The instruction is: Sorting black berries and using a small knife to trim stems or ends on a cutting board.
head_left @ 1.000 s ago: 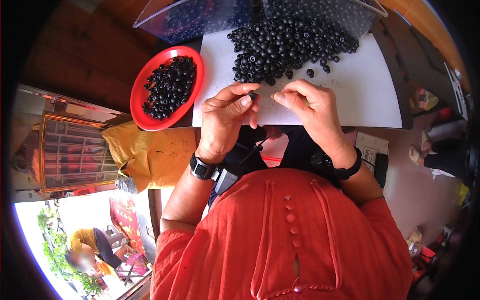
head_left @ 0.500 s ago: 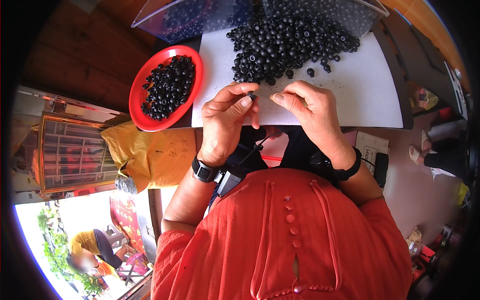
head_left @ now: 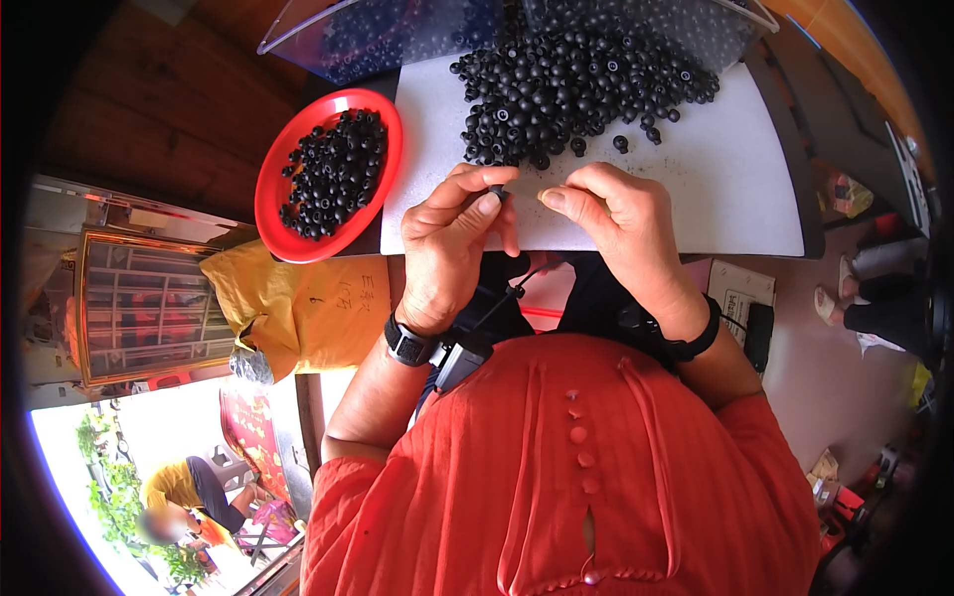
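Observation:
Between the thumb and forefinger of my left hand (head_left: 452, 223) is a small round black part (head_left: 499, 192), mostly covered by the fingertips. My right hand (head_left: 626, 214) is just to its right, thumb and forefinger pressed together. Whatever that pinch holds, if anything, is too small to make out. Both hands are over the near edge of the white board (head_left: 735, 189). Beyond them spreads a heap of similar black parts (head_left: 566, 89), knob-like with small necks, a few lying loose at its near edge. More of them fill the middle of a red plate (head_left: 390, 189) to the left.
A clear plastic bin (head_left: 397, 40) lies at the far side, with black parts in and before it. Below the plate hangs a yellow bag (head_left: 298, 308). A white box (head_left: 740, 288) is under the table's right side. Another person (head_left: 189, 497) bends down outside at lower left.
Almost nothing differs. My hands stay in the same place with the same grips, and the whole view has shifted very slightly.

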`<state>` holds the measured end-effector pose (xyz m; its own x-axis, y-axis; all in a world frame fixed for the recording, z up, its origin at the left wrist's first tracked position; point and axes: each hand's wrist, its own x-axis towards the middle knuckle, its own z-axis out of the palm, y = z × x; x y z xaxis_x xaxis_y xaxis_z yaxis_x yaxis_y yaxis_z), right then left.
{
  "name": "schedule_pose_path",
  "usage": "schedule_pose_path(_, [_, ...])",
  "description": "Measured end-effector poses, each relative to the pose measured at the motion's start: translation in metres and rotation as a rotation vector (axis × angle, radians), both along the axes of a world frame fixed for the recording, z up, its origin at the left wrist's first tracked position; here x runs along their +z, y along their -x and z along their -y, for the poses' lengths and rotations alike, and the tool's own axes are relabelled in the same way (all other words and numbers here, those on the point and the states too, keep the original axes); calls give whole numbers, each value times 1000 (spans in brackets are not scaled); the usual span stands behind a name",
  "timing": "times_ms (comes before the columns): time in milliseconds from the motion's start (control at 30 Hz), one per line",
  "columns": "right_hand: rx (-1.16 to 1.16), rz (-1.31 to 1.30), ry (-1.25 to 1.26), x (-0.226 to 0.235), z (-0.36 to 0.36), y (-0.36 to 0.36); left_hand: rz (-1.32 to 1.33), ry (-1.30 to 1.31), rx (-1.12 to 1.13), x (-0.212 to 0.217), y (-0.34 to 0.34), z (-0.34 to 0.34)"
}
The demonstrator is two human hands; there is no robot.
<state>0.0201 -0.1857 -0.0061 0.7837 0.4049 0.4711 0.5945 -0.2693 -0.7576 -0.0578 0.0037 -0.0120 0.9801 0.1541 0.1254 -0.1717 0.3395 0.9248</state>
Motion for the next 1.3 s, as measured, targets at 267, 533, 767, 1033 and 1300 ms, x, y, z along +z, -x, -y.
schedule_pose_path(267, [-24,128,15,-7,-1,-1,-20,19,25,2,0,4])
schedule_pose_path(533, [-1,-1,-59,-5,2,1,-5,-20,64,-1,-1,6])
schedule_pose_path(767, [-12,5,-49,-3,1,1,16,-19,52,-1,-1,5])
schedule_pose_path(1033, [-19,36,-24,-4,1,3,23,26,40,-2,1,5])
schedule_pose_path(1300, [-34,136,22,-8,2,2,14,-26,64,-4,1,6])
